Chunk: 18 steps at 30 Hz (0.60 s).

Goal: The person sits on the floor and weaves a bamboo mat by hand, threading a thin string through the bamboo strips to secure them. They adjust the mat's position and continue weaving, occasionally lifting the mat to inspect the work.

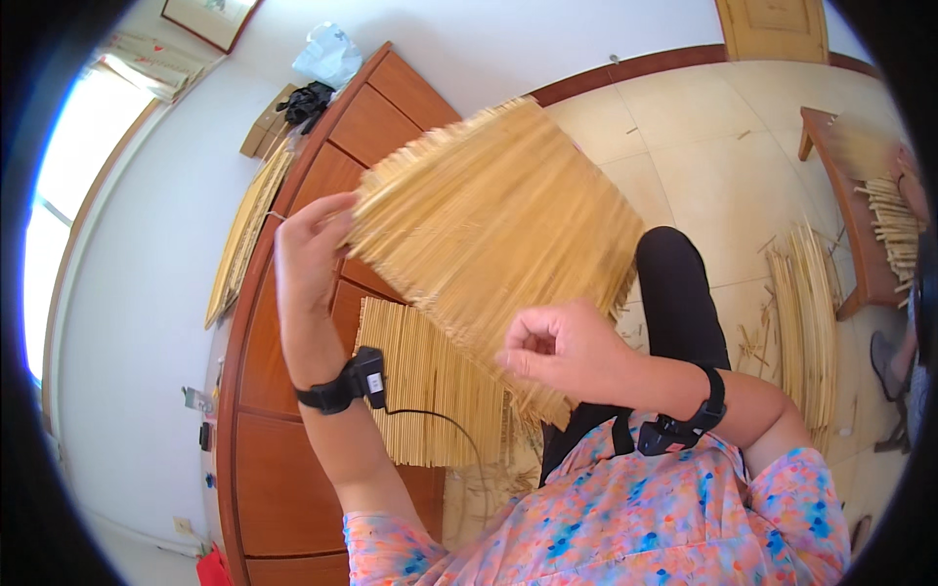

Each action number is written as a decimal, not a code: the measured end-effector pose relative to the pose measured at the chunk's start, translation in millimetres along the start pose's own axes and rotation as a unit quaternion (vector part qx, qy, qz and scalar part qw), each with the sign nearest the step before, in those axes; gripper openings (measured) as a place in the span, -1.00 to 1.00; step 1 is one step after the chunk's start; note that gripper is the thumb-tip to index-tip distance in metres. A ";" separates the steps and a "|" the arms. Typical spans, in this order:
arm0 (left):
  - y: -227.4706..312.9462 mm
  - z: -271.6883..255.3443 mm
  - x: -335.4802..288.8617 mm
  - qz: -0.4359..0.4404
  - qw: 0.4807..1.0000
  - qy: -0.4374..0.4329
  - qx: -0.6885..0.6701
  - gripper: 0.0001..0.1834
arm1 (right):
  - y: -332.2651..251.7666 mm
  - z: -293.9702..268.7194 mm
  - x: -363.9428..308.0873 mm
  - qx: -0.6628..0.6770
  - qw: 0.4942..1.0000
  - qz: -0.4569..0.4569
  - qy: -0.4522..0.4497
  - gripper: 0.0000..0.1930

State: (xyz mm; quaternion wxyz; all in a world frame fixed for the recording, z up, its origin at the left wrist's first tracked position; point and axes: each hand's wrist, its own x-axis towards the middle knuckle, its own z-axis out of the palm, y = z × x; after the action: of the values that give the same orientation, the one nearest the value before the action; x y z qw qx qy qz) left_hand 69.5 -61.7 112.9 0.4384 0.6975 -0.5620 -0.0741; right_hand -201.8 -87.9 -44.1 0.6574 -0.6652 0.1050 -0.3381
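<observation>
At the far left of the frame, a pale stack of straw sheets (pixel 249 234) stands beside the brown wooden cabinet (pixel 278 479). Left of centre, the left hand (pixel 315 249) is raised, its thumb and fingers clamped on the left corner of a large straw mat (pixel 498 205). Below that, a second straw mat (pixel 420 391) shows in the lower middle, in front of the cabinet. The held mat fills the upper centre, reaching rightward from the left hand; its lower edge slants from that grip down toward the lower centre, and its long axis seems to follow the same slant. The right hand (pixel 572 342) is in front of its lower part in the view, fingers curled in toward the thumb; with the blur I cannot tell whether it touches the mat or pinches anything. So the left hand has the sure contact, at the upper-left end, and the right is nearer the lower end. Right of centre, the mat's right corner comes close to the dark-clad knee (pixel 674 283). Farther right, loose stalks (pixel 806 322) lie on the floor.
</observation>
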 end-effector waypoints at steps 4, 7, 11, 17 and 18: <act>-53.7 -63.5 -51.5 -0.040 0.979 0.182 -0.080 -0.72 | -12.4 15.0 -17.5 -0.042 0.996 -0.016 -0.082 -0.80; -103.3 -57.5 -88.6 -0.085 0.943 0.269 -0.178 -0.73 | -7.5 15.4 -28.2 -0.067 0.991 -0.010 -0.115 -0.80; -138.1 23.5 -134.3 -0.132 0.879 0.306 -0.341 -0.68 | 30.8 9.3 -27.0 -0.044 0.988 0.070 -0.128 -0.82; -153.3 145.4 -162.2 -0.220 0.778 0.358 -0.468 -0.73 | 109.5 -10.1 -18.3 0.050 0.978 0.197 -0.037 -0.82; -151.2 159.3 -161.5 -0.234 0.762 0.366 -0.481 -0.74 | 110.9 -11.5 -18.0 0.049 0.975 0.216 -0.027 -0.82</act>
State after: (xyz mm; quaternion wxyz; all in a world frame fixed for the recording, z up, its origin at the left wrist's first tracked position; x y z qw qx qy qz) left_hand 25.6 -11.2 -151.4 0.8576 0.4791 -0.0693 -0.1739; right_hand -188.2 -99.2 -155.6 0.7493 -0.6027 0.2118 -0.1743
